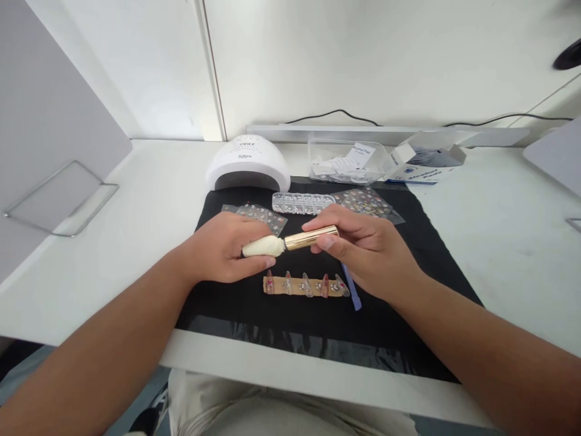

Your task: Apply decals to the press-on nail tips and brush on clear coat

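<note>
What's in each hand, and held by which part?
Left hand holds the cream bottle by its body; right hand holds the gold cap along its side, between thumb and fingers.

Metal wire stand [96,210], black cable [341,111]; open printed box [414,176]

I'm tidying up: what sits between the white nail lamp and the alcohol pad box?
A clear plastic tub with white packets, one labelled Alcohol Pad, in the head view.

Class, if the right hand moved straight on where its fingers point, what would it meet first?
Likely the cream bottle in the left hand, just beyond the gold cap the right hand holds; depth is unclear.
</note>
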### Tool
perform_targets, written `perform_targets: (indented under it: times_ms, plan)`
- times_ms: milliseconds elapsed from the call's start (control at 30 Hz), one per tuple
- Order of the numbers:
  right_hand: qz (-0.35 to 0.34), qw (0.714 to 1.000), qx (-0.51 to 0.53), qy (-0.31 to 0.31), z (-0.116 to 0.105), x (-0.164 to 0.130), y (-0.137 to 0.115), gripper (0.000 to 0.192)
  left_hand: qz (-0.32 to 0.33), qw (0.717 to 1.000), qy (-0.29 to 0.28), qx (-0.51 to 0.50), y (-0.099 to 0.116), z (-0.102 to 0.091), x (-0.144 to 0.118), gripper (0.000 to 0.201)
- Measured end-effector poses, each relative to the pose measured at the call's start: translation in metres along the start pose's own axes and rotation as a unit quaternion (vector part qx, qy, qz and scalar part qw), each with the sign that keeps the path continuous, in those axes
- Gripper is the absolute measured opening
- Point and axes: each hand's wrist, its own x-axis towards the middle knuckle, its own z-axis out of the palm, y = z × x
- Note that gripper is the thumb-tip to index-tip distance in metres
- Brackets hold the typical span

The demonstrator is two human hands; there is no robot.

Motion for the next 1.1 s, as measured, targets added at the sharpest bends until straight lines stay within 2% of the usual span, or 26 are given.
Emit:
perform_targets:
  times_ms: [133,300,400,567,733,867,1000,1100]
  plan:
    - [0.002,1.000,-0.014,0.003,-0.002,0.006,-0.014,0.021,-0.006,1.000,0.015,0.000,0.011,-0.009,0.000,0.030]
    - [-0.016,1.000,-0.011,0.010,-0.004,0.018,-0.032,0.021,-0.065,0.996,-0.002,0.060,0.034,-0.028,-0.001,0.025]
    - [-0.035,0.999,-0.011,0.003,-0.001,0.026,-0.034,0.020,-0.082,0.994,0.000,0.068,0.038,-0.032,-0.005,0.028]
    - [-0.063,0.997,-0.019,-0.034,0.006,0.038,-0.020,0.016,-0.085,0.996,0.017,0.034,0.017,-0.022,-0.014,0.028]
    - [-0.042,0.998,-0.015,-0.055,0.009,0.046,0.001,0.021,-0.079,0.997,0.014,0.002,-0.007,-0.010,-0.016,0.029]
    - [-0.030,0.997,-0.002,-0.064,0.008,0.050,0.010,0.026,-0.077,0.997,0.017,-0.015,-0.013,-0.004,-0.016,0.030]
    - [-0.057,0.996,0.006,-0.070,0.009,0.048,0.015,0.023,-0.066,0.997,0.019,-0.021,-0.015,0.000,-0.018,0.026]
    - [-0.046,0.996,0.029,-0.066,0.011,0.044,0.018,0.023,-0.060,0.998,0.012,-0.028,-0.017,0.002,-0.020,0.024]
